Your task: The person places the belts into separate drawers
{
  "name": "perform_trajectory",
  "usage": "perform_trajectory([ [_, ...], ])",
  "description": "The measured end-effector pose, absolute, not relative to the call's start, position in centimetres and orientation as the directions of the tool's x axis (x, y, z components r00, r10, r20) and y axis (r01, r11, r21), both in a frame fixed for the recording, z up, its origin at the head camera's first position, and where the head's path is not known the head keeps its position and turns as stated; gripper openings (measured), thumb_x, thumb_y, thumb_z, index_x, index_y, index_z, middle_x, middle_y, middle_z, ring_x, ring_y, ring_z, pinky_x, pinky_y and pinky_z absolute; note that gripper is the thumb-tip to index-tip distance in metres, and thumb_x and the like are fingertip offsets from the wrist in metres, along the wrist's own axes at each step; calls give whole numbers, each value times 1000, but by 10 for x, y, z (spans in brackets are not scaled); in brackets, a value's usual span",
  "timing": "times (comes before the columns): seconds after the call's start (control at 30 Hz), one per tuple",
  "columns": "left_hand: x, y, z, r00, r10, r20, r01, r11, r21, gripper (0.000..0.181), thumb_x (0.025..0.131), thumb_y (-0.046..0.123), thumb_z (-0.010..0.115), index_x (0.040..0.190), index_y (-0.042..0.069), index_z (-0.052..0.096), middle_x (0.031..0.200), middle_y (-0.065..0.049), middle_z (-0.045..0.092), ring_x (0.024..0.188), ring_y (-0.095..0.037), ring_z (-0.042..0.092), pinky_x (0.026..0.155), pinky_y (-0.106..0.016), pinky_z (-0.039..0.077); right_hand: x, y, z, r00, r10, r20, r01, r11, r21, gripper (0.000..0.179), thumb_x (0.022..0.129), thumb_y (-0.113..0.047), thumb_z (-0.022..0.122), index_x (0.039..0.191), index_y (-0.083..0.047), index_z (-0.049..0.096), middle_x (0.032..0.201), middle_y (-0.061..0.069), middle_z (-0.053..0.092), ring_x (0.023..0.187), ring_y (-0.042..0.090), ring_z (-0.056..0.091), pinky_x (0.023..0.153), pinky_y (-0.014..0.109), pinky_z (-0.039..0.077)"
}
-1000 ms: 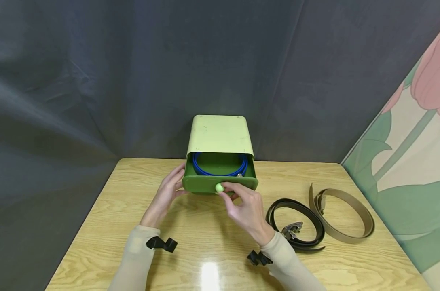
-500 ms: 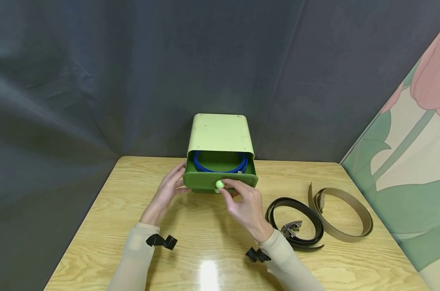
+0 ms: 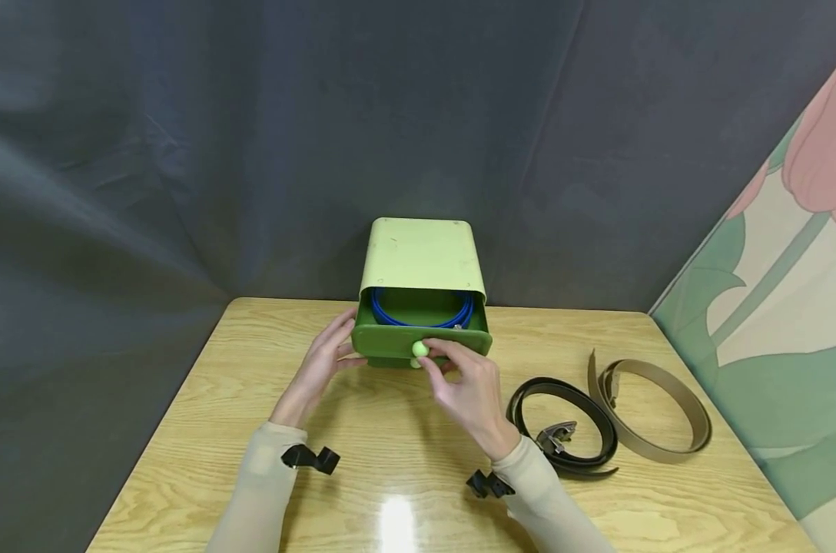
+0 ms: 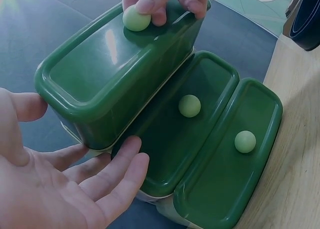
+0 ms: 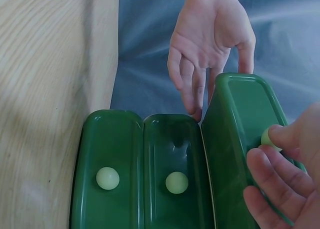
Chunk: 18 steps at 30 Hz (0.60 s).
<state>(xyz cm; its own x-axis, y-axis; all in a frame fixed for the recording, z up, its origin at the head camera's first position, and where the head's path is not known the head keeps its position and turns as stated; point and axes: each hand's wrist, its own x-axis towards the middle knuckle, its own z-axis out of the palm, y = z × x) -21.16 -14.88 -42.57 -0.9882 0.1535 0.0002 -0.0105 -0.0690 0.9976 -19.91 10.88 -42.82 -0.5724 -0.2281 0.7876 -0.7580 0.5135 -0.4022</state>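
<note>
A small pale-green cabinet [image 3: 421, 253] stands at the back of the table, its green top drawer [image 3: 383, 338] pulled part way out. My right hand [image 3: 469, 392] pinches that drawer's round light-green knob [image 3: 420, 349] between thumb and fingers. Inside the drawer lies a blue coil [image 3: 468, 309] with a small metal piece, perhaps a rolled belt. My left hand [image 3: 316, 376] is at the cabinet's left side, fingers extended, the thumb by the drawer's corner in the left wrist view. Below, the middle drawer [image 4: 170, 144] and bottom drawer [image 4: 220, 174] are closed, each with a knob.
A coiled black belt [image 3: 608, 430] with a metal buckle lies on the wooden table [image 3: 204, 430] at the right. Touching or close to it is a coiled tan belt [image 3: 667, 453]. A dark curtain [image 3: 418, 115] hangs right behind the cabinet, and a flowered cloth [image 3: 771, 322] borders the right.
The top drawer's front has shifted slightly inward, showing more of the front below it. My right hand has stayed on the knob, and my left hand has barely moved.
</note>
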Motion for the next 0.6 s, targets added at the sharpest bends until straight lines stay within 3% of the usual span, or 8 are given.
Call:
perform_trajectory([
  [0.23, -212, -146, -426, -989, 147, -1, -12, -71, 997, 59, 117, 40, 36, 169, 15, 31, 164, -19, 45, 100, -2, 72, 107, -48, 56, -202, 110, -428, -581, -224, 783, -751, 519, -409, 21, 90, -9, 85, 110, -6, 81, 90, 6, 81, 64, 13, 73, 58, 24, 59],
  [0.43, -212, -145, -427, -990, 143, -13, -25, -87, 996, 59, 117, 39, 36, 169, 14, 30, 164, -19, 44, 101, -5, 71, 108, -50, 56, -204, 111, -428, -592, -215, 777, -740, 526, -418, 21, 90, -11, 85, 110, -7, 81, 90, 5, 81, 64, 11, 73, 58, 23, 59],
  [0.6, -212, -147, -426, -991, 135, -18, -30, -88, 996, 59, 116, 40, 37, 170, 15, 30, 164, -19, 44, 102, -6, 71, 104, -43, 58, -206, 109, -427, -595, -214, 775, -740, 522, -424, 21, 91, -12, 85, 111, -8, 81, 91, 5, 81, 64, 12, 74, 59, 25, 60],
])
